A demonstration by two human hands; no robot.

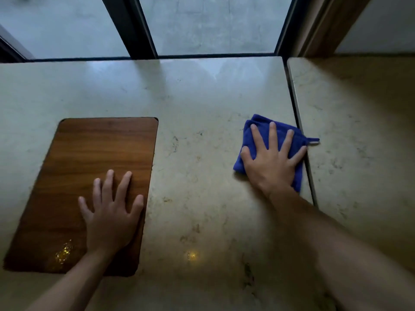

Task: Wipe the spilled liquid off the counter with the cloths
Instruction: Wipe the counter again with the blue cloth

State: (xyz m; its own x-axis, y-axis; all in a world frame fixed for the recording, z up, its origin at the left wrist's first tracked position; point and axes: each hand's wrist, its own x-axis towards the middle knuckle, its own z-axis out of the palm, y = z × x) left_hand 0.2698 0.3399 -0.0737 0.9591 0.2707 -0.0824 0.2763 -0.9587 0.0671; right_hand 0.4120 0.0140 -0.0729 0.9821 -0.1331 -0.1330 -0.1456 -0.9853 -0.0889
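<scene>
Now right hand (271,162) flat atop blue cloth (260,129), fingers spread.

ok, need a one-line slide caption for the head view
Right hand presses a folded blue cloth flat on the marble counter while the left hand rests open on a wooden board.

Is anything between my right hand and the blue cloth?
No. The right hand lies flat on the blue cloth, fingers spread, with nothing between them. The left hand rests apart on the wooden board.
</scene>
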